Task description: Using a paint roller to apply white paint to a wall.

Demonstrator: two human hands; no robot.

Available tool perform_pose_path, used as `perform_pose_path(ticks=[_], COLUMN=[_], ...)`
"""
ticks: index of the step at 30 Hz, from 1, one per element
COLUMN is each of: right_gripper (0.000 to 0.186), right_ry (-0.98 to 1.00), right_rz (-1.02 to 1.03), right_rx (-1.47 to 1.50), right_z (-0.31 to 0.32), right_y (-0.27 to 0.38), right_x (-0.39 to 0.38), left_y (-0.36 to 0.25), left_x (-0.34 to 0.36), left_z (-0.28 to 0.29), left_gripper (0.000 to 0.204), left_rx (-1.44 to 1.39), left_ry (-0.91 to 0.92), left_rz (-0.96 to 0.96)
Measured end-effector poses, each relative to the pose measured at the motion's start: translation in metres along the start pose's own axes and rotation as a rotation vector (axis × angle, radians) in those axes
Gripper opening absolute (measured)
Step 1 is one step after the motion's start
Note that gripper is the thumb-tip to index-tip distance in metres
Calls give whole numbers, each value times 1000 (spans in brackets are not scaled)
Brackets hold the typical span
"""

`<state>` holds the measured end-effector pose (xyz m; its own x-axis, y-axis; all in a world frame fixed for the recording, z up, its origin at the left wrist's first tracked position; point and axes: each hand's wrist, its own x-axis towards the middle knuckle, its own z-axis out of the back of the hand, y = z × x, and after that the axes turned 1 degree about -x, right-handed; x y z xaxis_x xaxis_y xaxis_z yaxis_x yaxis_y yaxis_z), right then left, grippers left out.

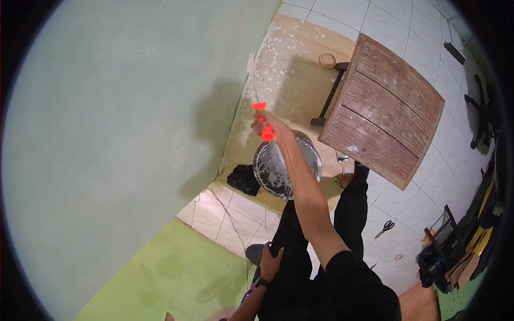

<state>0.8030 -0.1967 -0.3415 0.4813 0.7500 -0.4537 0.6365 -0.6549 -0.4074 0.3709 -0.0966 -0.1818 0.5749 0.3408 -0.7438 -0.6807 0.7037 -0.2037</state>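
Observation:
My right hand is closed around the bright orange handle of a small paint roller. Its thin metal rod runs up to a white roller head touching or very near the pale green wall, just above the floor edge. Below my right forearm stands a round dark bucket, its inside smeared with whitish paint. My left hand lies on my left leg with the fingers laid over the black trousers. It holds nothing that I can see.
A brown board spattered with white covers the floor along the wall. Beside the bucket lies a black plastic bag. A wooden stool stands at right, a small round container behind it. Scissors lie on the tiles.

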Motion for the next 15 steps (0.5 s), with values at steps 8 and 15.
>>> perform_pose_path(ticks=[8, 15], right_gripper=[18, 16], right_ry=[-17, -55], right_rz=[75, 30], right_rx=[-138, -174], right_z=[1, 16], right_y=[35, 7], right_x=[7, -1], left_y=[-22, -28], left_x=[2, 7], left_z=[10, 19], left_gripper=[59, 60], left_rx=[20, 44], left_ry=[42, 43], left_rz=[7, 52])
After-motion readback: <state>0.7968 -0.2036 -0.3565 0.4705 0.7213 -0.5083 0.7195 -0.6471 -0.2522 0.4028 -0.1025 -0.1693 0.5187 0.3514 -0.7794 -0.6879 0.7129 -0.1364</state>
